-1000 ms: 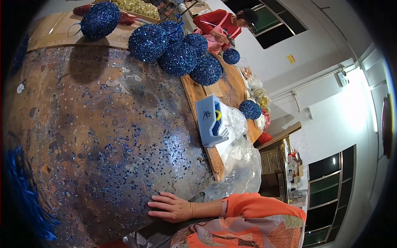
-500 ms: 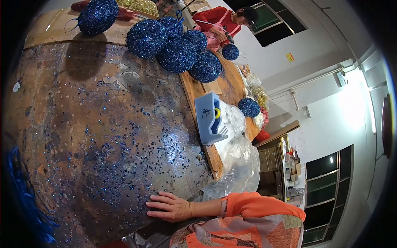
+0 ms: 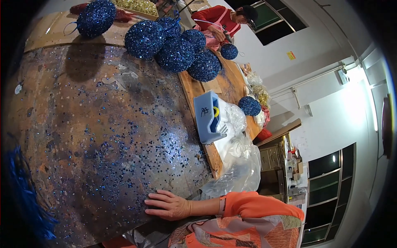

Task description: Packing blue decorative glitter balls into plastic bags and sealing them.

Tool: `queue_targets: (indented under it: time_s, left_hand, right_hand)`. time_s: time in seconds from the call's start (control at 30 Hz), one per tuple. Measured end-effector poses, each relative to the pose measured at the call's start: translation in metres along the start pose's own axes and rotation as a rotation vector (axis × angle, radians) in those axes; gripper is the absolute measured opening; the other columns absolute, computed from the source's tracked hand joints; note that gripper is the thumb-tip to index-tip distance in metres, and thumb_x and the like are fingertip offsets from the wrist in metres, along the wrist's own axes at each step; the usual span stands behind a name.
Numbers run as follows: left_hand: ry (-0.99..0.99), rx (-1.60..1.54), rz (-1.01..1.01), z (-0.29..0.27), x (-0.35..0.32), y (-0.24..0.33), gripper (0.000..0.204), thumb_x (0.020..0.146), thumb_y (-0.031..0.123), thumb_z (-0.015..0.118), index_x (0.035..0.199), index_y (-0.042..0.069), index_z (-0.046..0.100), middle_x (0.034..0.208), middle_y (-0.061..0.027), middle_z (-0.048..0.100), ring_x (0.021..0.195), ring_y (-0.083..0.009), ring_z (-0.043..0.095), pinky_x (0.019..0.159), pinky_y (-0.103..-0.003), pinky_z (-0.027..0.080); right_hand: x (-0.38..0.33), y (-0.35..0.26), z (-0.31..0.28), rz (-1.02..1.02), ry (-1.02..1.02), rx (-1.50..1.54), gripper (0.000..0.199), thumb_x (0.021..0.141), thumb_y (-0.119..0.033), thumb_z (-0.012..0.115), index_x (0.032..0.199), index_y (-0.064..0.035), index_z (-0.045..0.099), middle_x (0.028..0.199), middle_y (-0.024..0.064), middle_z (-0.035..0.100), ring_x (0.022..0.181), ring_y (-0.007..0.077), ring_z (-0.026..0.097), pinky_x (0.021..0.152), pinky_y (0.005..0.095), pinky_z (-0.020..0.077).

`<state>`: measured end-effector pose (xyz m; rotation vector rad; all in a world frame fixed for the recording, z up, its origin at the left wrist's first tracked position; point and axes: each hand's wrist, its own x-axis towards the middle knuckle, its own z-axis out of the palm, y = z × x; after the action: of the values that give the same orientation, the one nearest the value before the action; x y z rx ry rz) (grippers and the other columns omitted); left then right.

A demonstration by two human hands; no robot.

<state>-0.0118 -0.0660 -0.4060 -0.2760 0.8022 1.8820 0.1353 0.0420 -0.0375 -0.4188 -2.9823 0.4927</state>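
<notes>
Neither my left hand nor my right hand shows in the picture. A hand (image 3: 171,206) of another person, in an orange sleeve (image 3: 256,206) and a patchwork apron, lies palm down on the worn tabletop (image 3: 74,124), fingers apart and holding nothing. Loose blue glitter (image 3: 124,173) is scattered beside that hand. Beyond the glitter sits a cluster of blue glitter balls (image 3: 175,53), several touching one another. A single blue glitter ball (image 3: 96,18) with a hanging loop stands at the far left.
Blue tinsel strands (image 3: 29,194) hang at the left rim. A pale blue holder (image 3: 204,118) and clear plastic bags (image 3: 242,165) rest on the adjoining wooden table. Farther off, a person in red (image 3: 215,18) works on a small blue ball (image 3: 229,51).
The view has shifted slightly. The resting hand stays flat on the table, and the glitter balls keep their places. The far person's hands have moved a little.
</notes>
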Motion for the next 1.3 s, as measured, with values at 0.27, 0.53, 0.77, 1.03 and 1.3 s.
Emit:
queue_targets:
  time_s: [0.27, 0.53, 0.77, 1.03, 1.3]
  left_hand:
    - [0.014, -0.074, 0.030, 0.006, -0.014, 0.041, 0.050, 0.094, 0.037, 0.042, 0.133, 0.005, 0.046, 0.132, -0.0104, 0.049, 0.119, -0.0271, 0.046, 0.103, -0.041, 0.037]
    - [0.009, -0.129, 0.090, 0.012, -0.037, 0.094, 0.050, 0.094, 0.037, 0.043, 0.132, 0.005, 0.047, 0.132, -0.0102, 0.050, 0.119, -0.0268, 0.047, 0.102, -0.041, 0.038]
    - [-0.004, 0.104, 0.263, 0.033, -0.068, 0.138, 0.053, 0.094, 0.042, 0.043, 0.132, 0.006, 0.047, 0.132, -0.0087, 0.049, 0.119, -0.0263, 0.047, 0.103, -0.042, 0.037]
    - [-0.025, -0.045, 0.104, 0.055, -0.111, 0.140, 0.066, 0.080, 0.053, 0.063, 0.131, 0.015, 0.046, 0.127, -0.0076, 0.050, 0.113, -0.0296, 0.049, 0.097, -0.048, 0.041]
    - [0.263, 0.155, 0.224, 0.084, -0.178, 0.169, 0.078, 0.071, 0.059, 0.070, 0.129, 0.013, 0.046, 0.127, -0.0095, 0.047, 0.116, -0.0300, 0.046, 0.095, -0.053, 0.041]
  right_hand:
    - [0.000, -0.002, 0.002, -0.004, 0.054, -0.032, 0.050, 0.078, -0.017, 0.061, 0.126, -0.0147, 0.052, 0.136, 0.0114, 0.045, 0.129, 0.0294, 0.040, 0.107, 0.0444, 0.0291]
    - [0.002, -0.002, 0.006, -0.042, 0.131, -0.040, 0.052, 0.077, -0.015, 0.062, 0.128, -0.0132, 0.049, 0.137, 0.0121, 0.043, 0.128, 0.0295, 0.039, 0.107, 0.0438, 0.0294]
    - [-0.001, 0.000, 0.008, -0.062, 0.174, -0.043, 0.054, 0.076, -0.014, 0.061, 0.129, -0.0128, 0.048, 0.137, 0.0120, 0.042, 0.130, 0.0297, 0.037, 0.107, 0.0439, 0.0279]
    - [0.001, -0.001, 0.012, -0.110, 0.263, -0.044, 0.054, 0.076, -0.013, 0.059, 0.128, -0.0115, 0.047, 0.136, 0.0112, 0.042, 0.129, 0.0301, 0.036, 0.106, 0.0449, 0.0273]
    - [0.004, 0.011, 0.012, -0.156, 0.213, 0.120, 0.056, 0.071, -0.018, 0.069, 0.123, -0.0089, 0.050, 0.136, 0.0133, 0.042, 0.130, 0.0328, 0.033, 0.106, 0.0463, 0.0276]
